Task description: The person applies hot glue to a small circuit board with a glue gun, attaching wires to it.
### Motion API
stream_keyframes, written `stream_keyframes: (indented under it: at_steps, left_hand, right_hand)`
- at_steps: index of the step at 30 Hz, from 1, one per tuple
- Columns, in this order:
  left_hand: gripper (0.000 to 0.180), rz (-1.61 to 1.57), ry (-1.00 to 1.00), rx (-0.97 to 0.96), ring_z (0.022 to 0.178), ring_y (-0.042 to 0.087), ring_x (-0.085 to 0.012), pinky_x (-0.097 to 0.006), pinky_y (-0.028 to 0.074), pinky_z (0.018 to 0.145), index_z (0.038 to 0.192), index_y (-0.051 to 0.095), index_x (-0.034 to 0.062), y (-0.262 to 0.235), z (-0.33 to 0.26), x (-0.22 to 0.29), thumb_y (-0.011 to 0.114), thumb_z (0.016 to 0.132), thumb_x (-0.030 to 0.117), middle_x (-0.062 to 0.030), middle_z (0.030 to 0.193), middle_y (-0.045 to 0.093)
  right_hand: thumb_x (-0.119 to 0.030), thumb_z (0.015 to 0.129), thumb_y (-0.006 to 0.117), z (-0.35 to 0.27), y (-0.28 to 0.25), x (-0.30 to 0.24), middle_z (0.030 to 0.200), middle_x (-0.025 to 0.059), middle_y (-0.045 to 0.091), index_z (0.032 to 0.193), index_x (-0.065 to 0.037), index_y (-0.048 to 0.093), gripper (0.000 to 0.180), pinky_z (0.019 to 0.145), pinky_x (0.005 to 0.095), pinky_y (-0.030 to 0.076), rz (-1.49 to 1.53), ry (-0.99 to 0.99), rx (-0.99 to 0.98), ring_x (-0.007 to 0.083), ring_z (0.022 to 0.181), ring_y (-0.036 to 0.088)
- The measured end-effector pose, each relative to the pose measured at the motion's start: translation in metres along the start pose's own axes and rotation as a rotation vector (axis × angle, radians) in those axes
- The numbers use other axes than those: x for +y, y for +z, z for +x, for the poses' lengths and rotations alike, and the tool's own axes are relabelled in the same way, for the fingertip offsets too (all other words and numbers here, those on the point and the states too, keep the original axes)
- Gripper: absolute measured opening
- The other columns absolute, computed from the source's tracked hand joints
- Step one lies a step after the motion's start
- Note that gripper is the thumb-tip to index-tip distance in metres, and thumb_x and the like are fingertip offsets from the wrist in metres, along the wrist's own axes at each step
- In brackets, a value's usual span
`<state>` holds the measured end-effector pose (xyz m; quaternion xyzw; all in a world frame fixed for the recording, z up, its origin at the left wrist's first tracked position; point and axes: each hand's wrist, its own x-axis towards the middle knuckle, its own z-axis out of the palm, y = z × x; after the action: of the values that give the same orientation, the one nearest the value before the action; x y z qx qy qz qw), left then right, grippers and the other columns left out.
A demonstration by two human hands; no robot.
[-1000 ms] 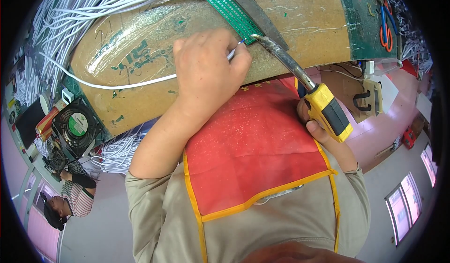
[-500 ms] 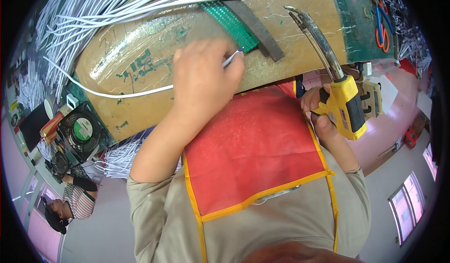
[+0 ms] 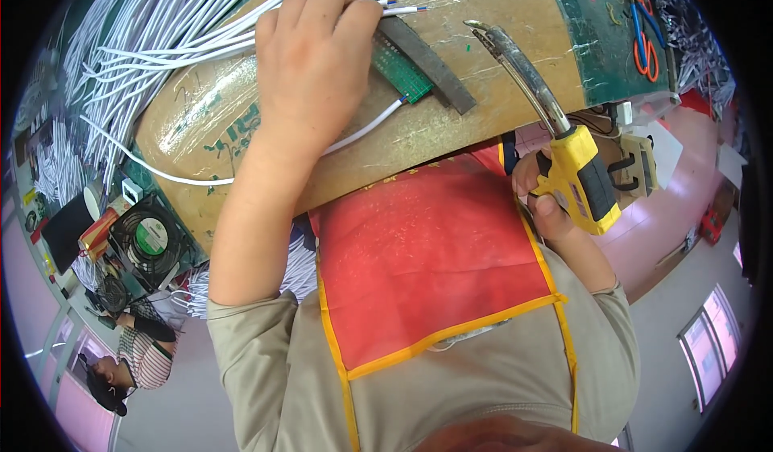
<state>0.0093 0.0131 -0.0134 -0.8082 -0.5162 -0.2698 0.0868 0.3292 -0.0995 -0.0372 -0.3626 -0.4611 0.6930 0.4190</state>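
Head view. Since the earlier frame the left hand (image 3: pixel 310 57) has moved up the brown board (image 3: pixel 451 122), from its near edge to the white cables (image 3: pixel 161 45) at the far side; its fingers are curled together over the cable ends. The right hand (image 3: pixel 551 202) has drawn back toward the body, so the tool's metal tip points up over the board rather than lying on it.

Count: one cutter tool (image 3: pixel 564 154), one green ruler strip (image 3: pixel 398 69), one dark flat bar (image 3: pixel 431 65), one loose white cable (image 3: pixel 354 134), one fan (image 3: pixel 149 242), one pair of orange-handled scissors (image 3: pixel 644 29). The bundled cables are too many to count.

The tool has a yellow-and-black handle and a curved steel beak. The right-hand fingers are wrapped tight round the handle, just off the board's near right edge.
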Motion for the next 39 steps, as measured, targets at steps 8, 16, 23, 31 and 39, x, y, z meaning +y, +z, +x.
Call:
stream_keyframes:
  at_steps: [8,16,23,31,39]
  left_hand:
    - [0.019,-0.311,-0.129,-0.261,0.089,0.065,-0.031,-0.04,0.05,0.08,0.107,0.071,0.008,-0.035,-0.006,0.007,0.07,0.088,0.009,-0.0113,0.094,0.068]
    - [0.013,-0.665,-0.548,-0.57,0.085,0.067,-0.0284,-0.036,0.051,0.076,0.097,0.074,0.0017,-0.055,-0.031,0.02,0.07,0.092,0.013,-0.0122,0.092,0.069]
    - [0.015,-0.506,-0.583,-0.46,0.086,0.065,-0.0323,-0.04,0.051,0.077,0.1,0.072,0.0015,-0.044,-0.043,0.036,0.07,0.09,0.013,-0.0149,0.091,0.066]
    - [0.017,-0.644,-0.653,-0.408,0.085,0.064,-0.0368,-0.044,0.051,0.076,0.097,0.074,0.0022,-0.04,-0.043,0.034,0.068,0.091,0.017,-0.0171,0.088,0.064]
    - [0.013,-0.432,-0.564,-0.364,0.083,0.066,-0.03,-0.038,0.051,0.075,0.094,0.074,0.0013,-0.033,-0.042,0.042,0.072,0.09,0.013,-0.0129,0.089,0.068]
  right_hand:
    - [-0.034,0.091,0.075,-0.002,0.001,0.002,0.092,0.0053,0.051,0.113,-0.004,0.051,0.045,0.073,0.0309,0.045,0.023,0.022,-0.016,0.0162,0.081,0.05]
    - [-0.035,0.092,0.073,-0.001,0.001,0.002,0.086,0.0048,0.053,0.104,-0.004,0.055,0.038,0.069,0.0311,0.045,-0.142,0.03,-0.068,0.0171,0.076,0.053]
    - [-0.032,0.091,0.072,-0.001,-0.006,0.008,0.085,0.0054,0.058,0.098,-0.003,0.058,0.032,0.064,0.0322,0.047,-0.308,-0.019,-0.195,0.018,0.07,0.056]
    - [-0.033,0.09,0.071,-0.008,-0.004,0.009,0.085,0.0049,0.059,0.105,-0.003,0.06,0.035,0.065,0.0318,0.047,-0.306,0.042,-0.155,0.0172,0.072,0.056]
    - [-0.035,0.09,0.07,-0.011,-0.008,0.01,0.082,0.0054,0.058,0.101,-0.006,0.061,0.033,0.068,0.0361,0.046,-0.377,0.052,-0.166,0.0228,0.073,0.057]
